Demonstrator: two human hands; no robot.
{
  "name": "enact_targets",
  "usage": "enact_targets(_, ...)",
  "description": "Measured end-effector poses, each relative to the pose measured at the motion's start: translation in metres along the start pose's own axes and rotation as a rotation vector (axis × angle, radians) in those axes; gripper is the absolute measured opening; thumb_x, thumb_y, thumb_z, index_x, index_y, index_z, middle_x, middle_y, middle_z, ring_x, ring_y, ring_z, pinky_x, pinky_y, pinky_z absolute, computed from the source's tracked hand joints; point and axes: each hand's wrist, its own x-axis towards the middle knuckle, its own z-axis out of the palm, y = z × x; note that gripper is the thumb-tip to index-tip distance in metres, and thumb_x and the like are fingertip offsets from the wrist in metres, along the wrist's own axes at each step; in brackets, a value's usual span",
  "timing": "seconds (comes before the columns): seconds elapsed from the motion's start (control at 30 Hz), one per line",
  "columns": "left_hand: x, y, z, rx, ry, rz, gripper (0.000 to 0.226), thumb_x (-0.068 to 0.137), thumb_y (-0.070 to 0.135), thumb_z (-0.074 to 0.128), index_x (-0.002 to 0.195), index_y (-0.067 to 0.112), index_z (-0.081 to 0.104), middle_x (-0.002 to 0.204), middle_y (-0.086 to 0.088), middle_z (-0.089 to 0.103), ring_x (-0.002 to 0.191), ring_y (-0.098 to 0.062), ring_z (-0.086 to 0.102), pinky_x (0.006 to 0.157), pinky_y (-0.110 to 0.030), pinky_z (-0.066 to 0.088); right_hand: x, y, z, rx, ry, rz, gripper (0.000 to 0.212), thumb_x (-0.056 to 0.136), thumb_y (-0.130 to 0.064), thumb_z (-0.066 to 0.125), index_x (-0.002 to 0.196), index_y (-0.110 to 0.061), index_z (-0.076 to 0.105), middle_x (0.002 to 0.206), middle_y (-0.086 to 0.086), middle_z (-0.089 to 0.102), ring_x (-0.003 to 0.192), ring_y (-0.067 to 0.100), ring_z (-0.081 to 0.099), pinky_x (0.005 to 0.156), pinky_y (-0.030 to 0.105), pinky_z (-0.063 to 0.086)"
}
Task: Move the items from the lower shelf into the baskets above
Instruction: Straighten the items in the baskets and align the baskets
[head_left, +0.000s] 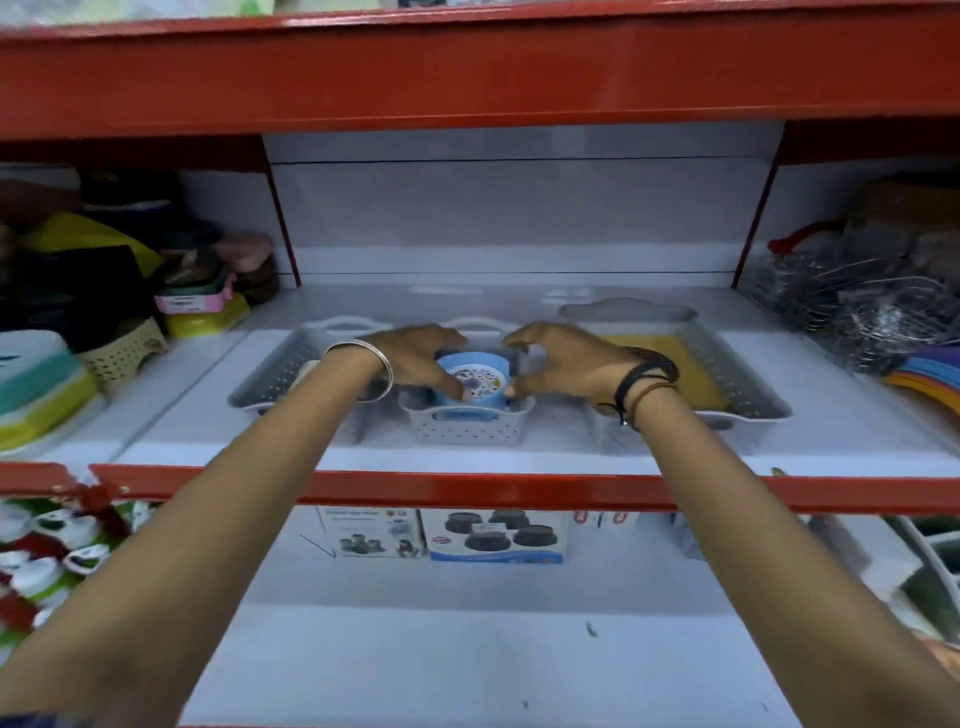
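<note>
Both hands, left hand (415, 358) and right hand (561, 364), cup the round blue plastic tub (474, 382) over the small white perforated basket (467, 426); it looks light, rigid, best held by its sides.

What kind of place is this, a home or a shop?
Probably a shop selling housewares: red metal shelving, boxed goods below facing outward, and what looks like a price label on stacked containers.
</note>
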Motion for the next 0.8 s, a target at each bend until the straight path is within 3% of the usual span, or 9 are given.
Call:
enact_targets(0.07,0.002,-0.012,0.007,0.020,0.001,0.043,0.063,0.070,0.039,0.074,0.127,0.025,0.051,0.128,0.007,0.053,0.111,-0.018,0.055,0.100,-0.033,0.044,0.012,-0.008,0.012,-0.065,-0.071,0.028,0.070,0.070,-0.041,0.074,0.133,-0.023,0.048,0.139,0.001,0.052,0.124,0.022,0.051,0.105,0.035,0.041)
enact_targets(0.2,0.008,-0.027,0.012,0.016,0.068,0.122,0.061,0.073,0.039,0.072,0.128,0.023,0.052,0.134,0.001,0.050,0.116,-0.020,0.052,0.095,-0.025,0.039,0.023,-0.019,0.018,-0.067,-0.076,0.044,0.060,0.070,-0.033,0.076,0.125,-0.017,0.056,0.128,0.007,0.061,0.113,0.026,0.057,0.099,0.042,0.046)
enact_targets(0.37,0.014,-0.035,0.014,-0.006,0.091,0.153,0.058,0.068,0.046,0.074,0.117,0.019,0.060,0.127,0.000,0.056,0.108,-0.019,0.056,0.095,-0.033,0.047,0.025,-0.027,0.015,-0.067,-0.073,0.096,0.058,0.072,-0.030,0.077,0.123,-0.014,0.058,0.128,0.006,0.061,0.112,0.025,0.057,0.099,0.042,0.045)
enact_targets(0.47,0.010,-0.035,0.014,-0.036,0.085,0.170,0.060,0.071,0.041,0.074,0.122,0.015,0.056,0.130,-0.003,0.055,0.112,-0.022,0.055,0.097,-0.034,0.046,0.024,-0.027,0.016,-0.069,-0.081,0.105,0.061,0.073,-0.031,0.076,0.128,-0.016,0.053,0.134,0.005,0.057,0.116,0.024,0.054,0.102,0.040,0.043)
enact_targets(0.57,0.006,-0.036,0.009,-0.033,0.100,0.209,0.061,0.074,0.039,0.068,0.129,0.021,0.049,0.131,-0.006,0.053,0.120,-0.024,0.049,0.103,-0.037,0.042,0.022,-0.021,0.018,-0.043,-0.043,0.122,0.071,0.079,-0.033,0.069,0.140,-0.016,0.037,0.144,0.004,0.044,0.129,0.023,0.044,0.109,0.035,0.035)
enact_targets(0.63,0.005,-0.038,0.005,-0.027,0.133,0.174,0.058,0.082,0.030,0.058,0.137,0.022,0.040,0.132,-0.007,0.054,0.126,-0.026,0.044,0.107,-0.039,0.037,0.023,-0.015,0.019,-0.024,0.009,0.142,0.057,0.085,-0.029,0.061,0.136,-0.018,0.039,0.136,0.004,0.052,0.125,0.023,0.046,0.108,0.036,0.036)
enact_targets(0.7,0.006,-0.036,0.003,0.083,0.184,0.133,0.052,0.087,0.022,0.047,0.139,0.019,0.038,0.134,-0.013,0.054,0.127,-0.031,0.043,0.108,-0.039,0.034,0.025,-0.011,0.023,-0.114,0.047,0.141,0.036,0.088,-0.022,0.050,0.124,-0.017,0.048,0.125,0.004,0.060,0.122,0.025,0.049,0.114,0.040,0.028)
enact_targets(0.8,0.005,-0.027,0.006,0.245,0.225,0.123,0.044,0.087,0.017,0.042,0.131,0.012,0.046,0.128,-0.021,0.056,0.121,-0.036,0.047,0.103,-0.040,0.033,0.029,-0.014,0.031,-0.301,0.081,0.138,0.026,0.088,-0.016,0.041,0.112,-0.016,0.050,0.115,0.011,0.067,0.120,0.025,0.052,0.121,0.045,-0.002)
